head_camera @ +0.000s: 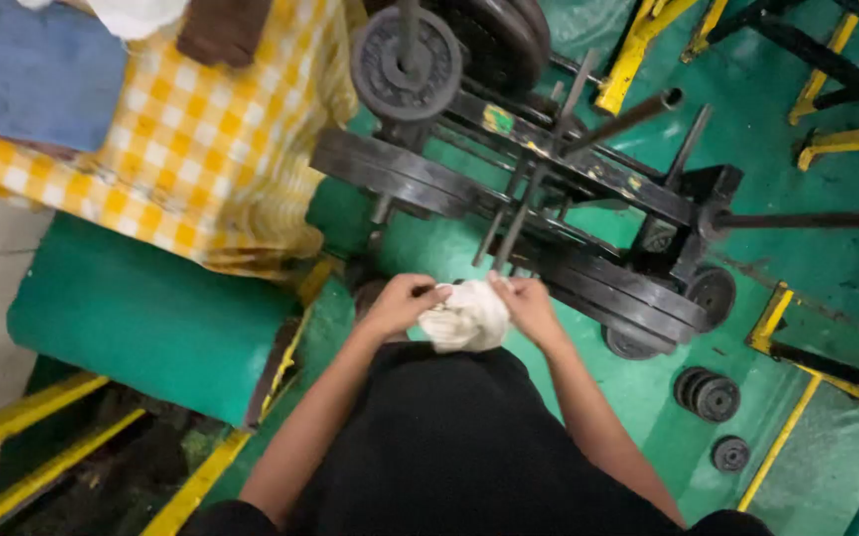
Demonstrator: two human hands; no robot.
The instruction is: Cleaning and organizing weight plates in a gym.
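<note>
Here, left hand [397, 303] and right hand [527, 306] held a bunched white cloth [466, 318] at centre, fingers pinching its edges; weight rack [588, 179] stood at one o'clock. Gathering loose folds evenly seemed wise.

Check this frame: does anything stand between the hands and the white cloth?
Nothing visible does. The left hand and right hand both grip the bunched white cloth directly, held in front of the weight rack.

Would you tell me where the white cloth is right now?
In the head view, the white cloth sits low at centre, bunched between the left hand and right hand, just before the weight-plate rack.
</note>
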